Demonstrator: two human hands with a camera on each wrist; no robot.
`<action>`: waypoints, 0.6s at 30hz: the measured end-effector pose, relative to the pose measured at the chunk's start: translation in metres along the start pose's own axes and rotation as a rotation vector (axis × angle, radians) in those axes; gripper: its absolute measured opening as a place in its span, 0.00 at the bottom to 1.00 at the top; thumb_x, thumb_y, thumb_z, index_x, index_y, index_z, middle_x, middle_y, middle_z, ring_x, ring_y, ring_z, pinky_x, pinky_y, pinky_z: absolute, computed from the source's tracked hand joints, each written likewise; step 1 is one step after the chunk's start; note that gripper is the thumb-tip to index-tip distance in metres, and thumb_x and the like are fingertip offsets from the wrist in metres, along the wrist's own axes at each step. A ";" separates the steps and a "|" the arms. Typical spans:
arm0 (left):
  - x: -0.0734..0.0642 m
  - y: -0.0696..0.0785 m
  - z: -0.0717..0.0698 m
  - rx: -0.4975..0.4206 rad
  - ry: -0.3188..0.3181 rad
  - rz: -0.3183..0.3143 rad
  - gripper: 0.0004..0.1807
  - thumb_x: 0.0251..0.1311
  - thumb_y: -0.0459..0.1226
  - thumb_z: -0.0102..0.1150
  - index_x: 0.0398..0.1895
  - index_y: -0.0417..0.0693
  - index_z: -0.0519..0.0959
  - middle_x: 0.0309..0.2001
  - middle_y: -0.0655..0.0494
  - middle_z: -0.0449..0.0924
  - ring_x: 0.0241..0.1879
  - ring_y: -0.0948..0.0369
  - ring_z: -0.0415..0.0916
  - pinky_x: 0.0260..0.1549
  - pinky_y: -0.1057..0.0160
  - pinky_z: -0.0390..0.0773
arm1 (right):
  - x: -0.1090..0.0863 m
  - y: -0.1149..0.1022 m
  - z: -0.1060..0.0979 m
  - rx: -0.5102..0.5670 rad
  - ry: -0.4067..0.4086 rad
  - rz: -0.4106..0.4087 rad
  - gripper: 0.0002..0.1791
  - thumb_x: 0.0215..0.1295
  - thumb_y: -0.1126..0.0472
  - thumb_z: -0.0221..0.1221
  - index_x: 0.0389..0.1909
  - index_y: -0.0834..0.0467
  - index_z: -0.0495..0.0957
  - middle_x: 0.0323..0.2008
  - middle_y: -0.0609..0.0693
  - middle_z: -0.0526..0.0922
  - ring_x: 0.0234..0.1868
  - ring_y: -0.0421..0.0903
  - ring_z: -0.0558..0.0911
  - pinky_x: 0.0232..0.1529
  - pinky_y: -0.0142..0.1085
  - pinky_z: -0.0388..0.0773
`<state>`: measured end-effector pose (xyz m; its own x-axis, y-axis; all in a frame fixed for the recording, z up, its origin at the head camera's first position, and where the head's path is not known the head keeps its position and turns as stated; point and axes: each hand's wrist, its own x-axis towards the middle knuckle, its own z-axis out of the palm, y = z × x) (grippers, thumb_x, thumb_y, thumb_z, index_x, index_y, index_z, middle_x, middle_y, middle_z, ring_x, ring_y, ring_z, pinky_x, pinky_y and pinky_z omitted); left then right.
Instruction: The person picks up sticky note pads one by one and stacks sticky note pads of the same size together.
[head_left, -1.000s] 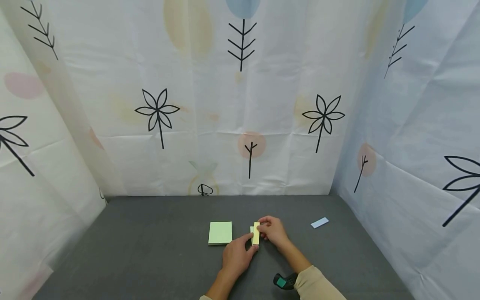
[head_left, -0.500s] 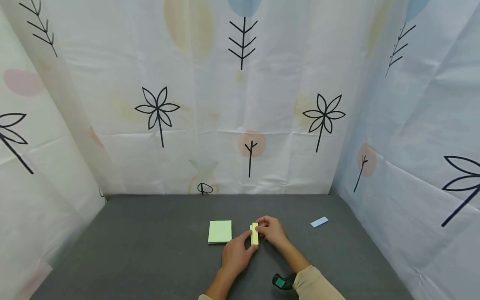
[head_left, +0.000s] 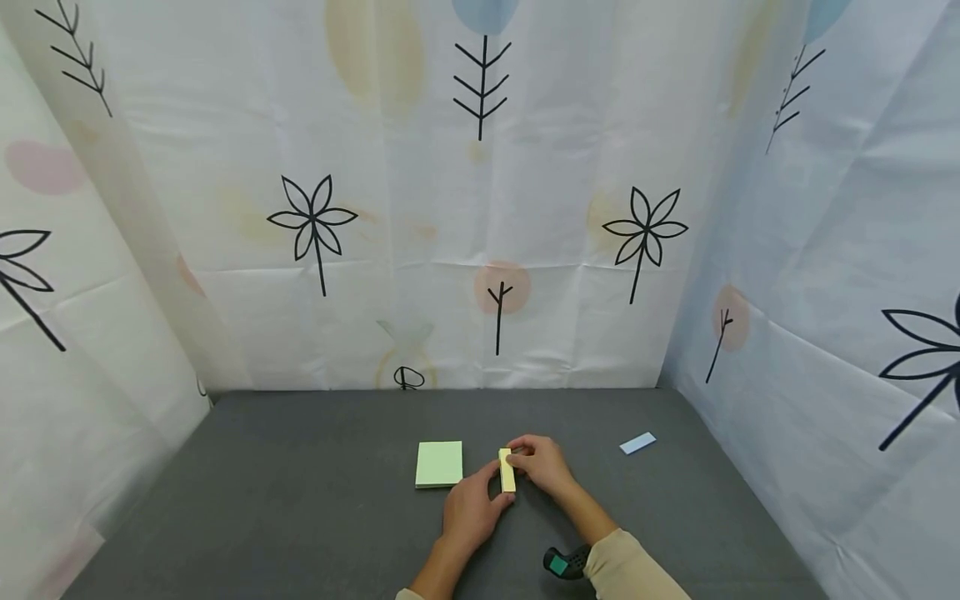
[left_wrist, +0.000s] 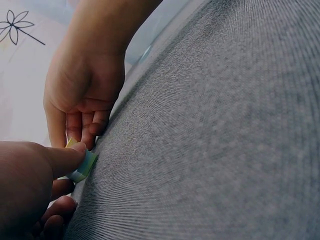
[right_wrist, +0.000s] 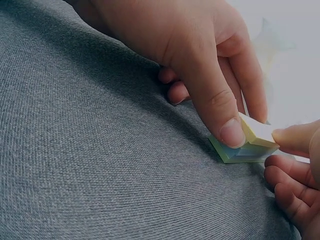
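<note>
A narrow yellow sticky note pad (head_left: 507, 472) lies on top of a small stack on the table. In the right wrist view, blue (right_wrist: 248, 151) and green (right_wrist: 218, 148) layers show beneath it. My left hand (head_left: 471, 510) holds the stack from the left, thumb at the near end and fingers at the far side. My right hand (head_left: 543, 465) pinches the yellow pad from the right, its thumb on the stack's side in the right wrist view. The fingers partly hide the stack's lower layers.
A square light green sticky note pad (head_left: 439, 464) lies left of the hands. A narrow pale blue pad (head_left: 637, 443) is farther right. Around the right wrist sits a black device (head_left: 566, 562). Patterned cloth walls (head_left: 480, 208) border the grey table (head_left: 315, 500).
The yellow pad has shifted slightly left, over the green piece that showed at its left edge earlier. My right hand moved left with it; the left hand stayed nearly still.
</note>
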<state>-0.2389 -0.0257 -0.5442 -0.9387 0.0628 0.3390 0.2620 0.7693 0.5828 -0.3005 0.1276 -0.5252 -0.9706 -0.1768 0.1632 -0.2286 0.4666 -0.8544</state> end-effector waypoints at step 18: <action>0.000 0.002 -0.004 -0.050 -0.023 -0.008 0.31 0.54 0.53 0.68 0.62 0.55 0.76 0.48 0.56 0.84 0.37 0.50 0.81 0.33 0.49 0.76 | 0.000 0.002 0.001 -0.013 0.011 -0.044 0.09 0.59 0.65 0.66 0.40 0.64 0.84 0.26 0.49 0.84 0.22 0.41 0.81 0.22 0.35 0.77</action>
<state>-0.2373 -0.0271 -0.5398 -0.9455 0.0717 0.3175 0.2648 0.7368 0.6221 -0.3005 0.1279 -0.5268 -0.9604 -0.1882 0.2056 -0.2719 0.4702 -0.8396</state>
